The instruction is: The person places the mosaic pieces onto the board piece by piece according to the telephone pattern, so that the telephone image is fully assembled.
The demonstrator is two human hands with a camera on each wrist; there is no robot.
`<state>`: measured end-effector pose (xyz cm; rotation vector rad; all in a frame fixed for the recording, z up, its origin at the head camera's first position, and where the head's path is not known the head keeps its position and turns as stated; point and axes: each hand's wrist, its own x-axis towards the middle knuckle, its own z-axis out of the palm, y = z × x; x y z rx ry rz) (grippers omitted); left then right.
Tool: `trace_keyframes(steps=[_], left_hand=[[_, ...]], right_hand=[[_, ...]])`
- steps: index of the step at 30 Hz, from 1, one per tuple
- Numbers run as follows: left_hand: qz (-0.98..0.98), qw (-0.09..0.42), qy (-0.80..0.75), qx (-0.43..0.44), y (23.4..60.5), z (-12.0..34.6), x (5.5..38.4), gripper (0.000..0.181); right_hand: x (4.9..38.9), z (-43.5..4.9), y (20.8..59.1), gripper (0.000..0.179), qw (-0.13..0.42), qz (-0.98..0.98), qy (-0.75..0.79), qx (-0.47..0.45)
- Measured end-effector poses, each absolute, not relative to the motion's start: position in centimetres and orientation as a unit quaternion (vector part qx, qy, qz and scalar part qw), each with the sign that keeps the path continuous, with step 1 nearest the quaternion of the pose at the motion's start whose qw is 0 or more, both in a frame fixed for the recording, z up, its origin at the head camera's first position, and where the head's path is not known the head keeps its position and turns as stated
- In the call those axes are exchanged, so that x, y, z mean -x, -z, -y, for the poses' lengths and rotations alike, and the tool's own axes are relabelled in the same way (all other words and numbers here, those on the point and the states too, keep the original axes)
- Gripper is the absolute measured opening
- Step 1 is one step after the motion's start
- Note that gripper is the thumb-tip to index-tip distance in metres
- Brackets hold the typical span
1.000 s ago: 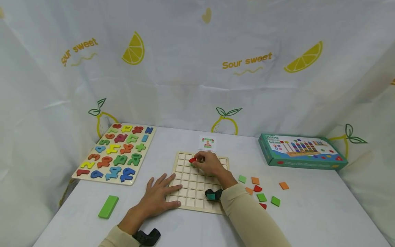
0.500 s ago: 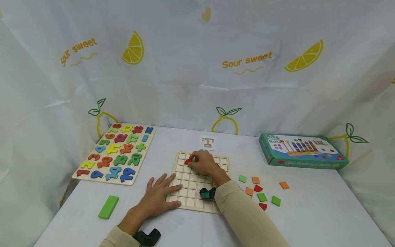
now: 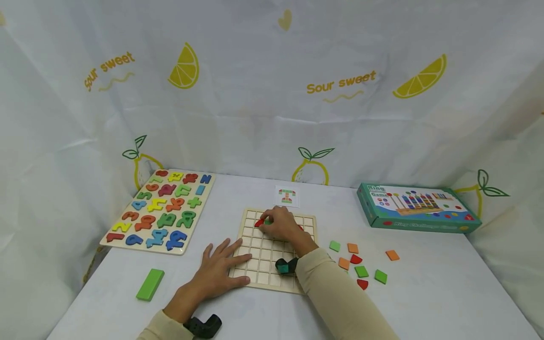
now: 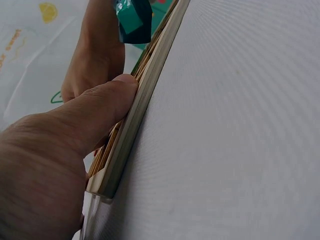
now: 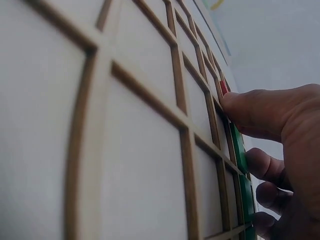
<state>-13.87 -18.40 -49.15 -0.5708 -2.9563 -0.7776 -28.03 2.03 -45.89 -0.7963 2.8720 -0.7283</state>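
Note:
My right hand (image 3: 282,224) is over the upper left of a wooden grid board (image 3: 263,255), thumb and index finger pinching a red rounded tile (image 3: 258,223) at a far-left cell. In the right wrist view the thumb tip lies right at that red tile (image 5: 223,87). Green tiles (image 5: 239,147) sit in the row beside it, under the curled fingers. Another red tile (image 3: 301,227) shows past the hand, which hides the cells between. My left hand (image 3: 218,271) rests with spread fingers on the board's left edge; its thumb lies on the rim in the left wrist view.
Loose orange tiles (image 3: 352,248), green tiles (image 3: 361,271) and red tiles (image 3: 355,259) lie right of the board. Behind it is a pattern card (image 3: 287,196). A number puzzle (image 3: 190,238) and green block (image 3: 150,284) are at left, a game box (image 3: 418,210) at back right.
My right hand has moved slightly left, bringing the red tile down to the far-left cell; during the last half second it has barely moved. The left hand has stayed in place.

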Motion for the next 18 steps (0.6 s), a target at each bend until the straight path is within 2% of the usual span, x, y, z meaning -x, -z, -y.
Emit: trace_keyframes(steps=[7,18], left_hand=[[0.951,0.018,0.247,0.184,49.1,18.3,13.8,0.059],[0.95,0.023,0.252,0.183,49.2,18.4,13.8,0.059]], right_hand=[[27.5,-2.8,45.4,0.027,0.009,-0.923,0.261,0.282],[25.3,-6.7,40.9,0.031,-0.071,-0.881,0.343,0.318]])
